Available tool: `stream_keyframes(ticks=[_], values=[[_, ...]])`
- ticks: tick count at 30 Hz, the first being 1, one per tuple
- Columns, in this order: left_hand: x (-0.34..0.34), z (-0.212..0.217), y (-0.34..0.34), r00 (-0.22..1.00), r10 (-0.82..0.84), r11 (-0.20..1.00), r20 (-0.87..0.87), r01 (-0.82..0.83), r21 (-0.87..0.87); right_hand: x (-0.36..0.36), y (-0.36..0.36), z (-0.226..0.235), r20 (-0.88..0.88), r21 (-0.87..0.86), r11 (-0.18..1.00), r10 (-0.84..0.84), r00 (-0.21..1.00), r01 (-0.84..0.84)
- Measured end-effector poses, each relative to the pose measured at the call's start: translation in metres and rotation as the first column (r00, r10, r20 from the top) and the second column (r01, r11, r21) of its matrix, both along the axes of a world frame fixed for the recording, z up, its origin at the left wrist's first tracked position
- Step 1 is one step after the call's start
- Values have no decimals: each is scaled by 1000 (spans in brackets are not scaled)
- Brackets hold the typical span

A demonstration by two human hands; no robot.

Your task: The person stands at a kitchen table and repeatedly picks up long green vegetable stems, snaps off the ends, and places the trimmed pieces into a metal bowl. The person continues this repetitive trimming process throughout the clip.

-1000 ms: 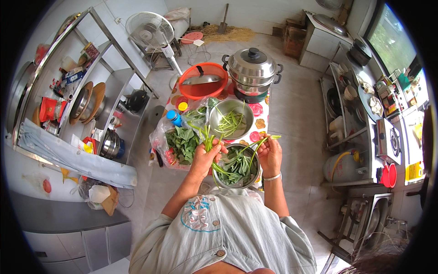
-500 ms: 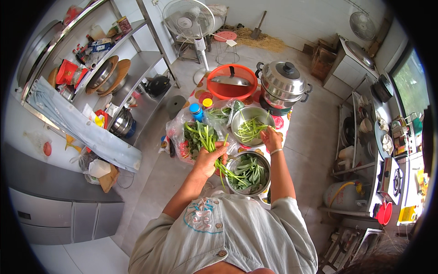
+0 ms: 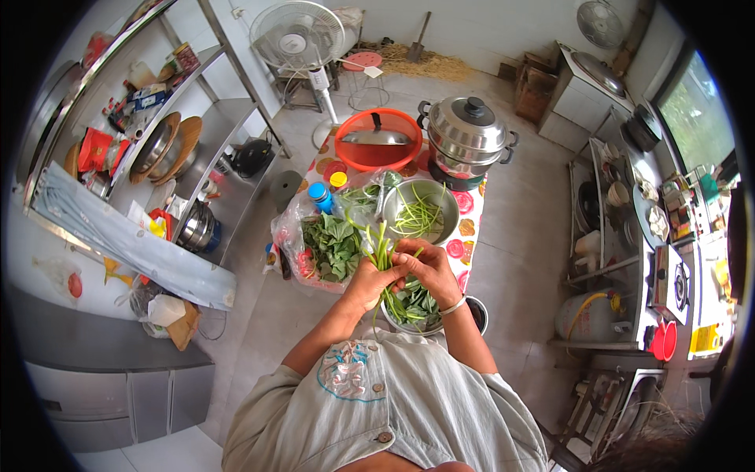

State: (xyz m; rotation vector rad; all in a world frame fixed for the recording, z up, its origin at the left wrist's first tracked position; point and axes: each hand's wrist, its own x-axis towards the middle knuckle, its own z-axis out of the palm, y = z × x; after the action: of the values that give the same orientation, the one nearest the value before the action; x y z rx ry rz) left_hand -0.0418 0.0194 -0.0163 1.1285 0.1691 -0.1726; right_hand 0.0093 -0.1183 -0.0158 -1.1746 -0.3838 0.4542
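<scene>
Compared with 0.5 s ago, the right hand (image 3: 431, 271) is back from the far steel bowl (image 3: 450, 230), where it was at the rim, and its fingers now meet the left hand (image 3: 368, 282). Both hands are together above the near steel bowl (image 3: 390, 320), close to the near edge of the desk (image 3: 473, 250). The left hand has the bunch in its grip as before, fingers wrapped around the green stems (image 3: 380, 245). The right hand's grip is narrow, thumb and fingers bent in against the bunch; whether it pinches a stem cannot be told, as the fingertips are partly hidden.

The stems are slim and bright, yellowish green, gathered side by side, their upper ends fanning unevenly above the left fist. Below the hands, darker, flat leaves (image 3: 415, 307) fill the near bowl. Lighter cut stems (image 3: 418, 214) lie crisscrossed in the far bowl, which stands toward the desk's right edge.

By the left edge, a clear plastic bag (image 3: 286, 230) surrounds more leafy greens (image 3: 330, 245), with a blue-capped bottle (image 3: 320, 196) just beyond. A red basin (image 3: 370, 162) and a lidded steamer pot (image 3: 469, 130) stand along the far edge.
</scene>
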Motion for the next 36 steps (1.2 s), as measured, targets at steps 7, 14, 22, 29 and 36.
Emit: stream_keyframes(ticks=[7, 14, 22, 29, 36], values=[[0, 7, -20, 986, -160, 985, -55, 163, 48, -9, -25, -6, -205, 133, 990, -21, 979, 49], [-2, -2, -17, 997, -58, 993, -43, 53, -107, -4, -38, -31, -375, 417, 875, -81, 924, 246], [-5, 4, -6, 989, 124, 962, 80, -140, 234, -21, -42, -18, -238, 278, 947, -93, 967, 160], [-11, 12, -19, 946, -3, 864, 324, -161, 478, -39, -35, 2, 507, -294, 919, -82, 858, 262], [-21, 19, -33, 847, -19, 521, 531, -444, 728, -45, -24, -18, 569, -351, 838, -163, 806, 417]])
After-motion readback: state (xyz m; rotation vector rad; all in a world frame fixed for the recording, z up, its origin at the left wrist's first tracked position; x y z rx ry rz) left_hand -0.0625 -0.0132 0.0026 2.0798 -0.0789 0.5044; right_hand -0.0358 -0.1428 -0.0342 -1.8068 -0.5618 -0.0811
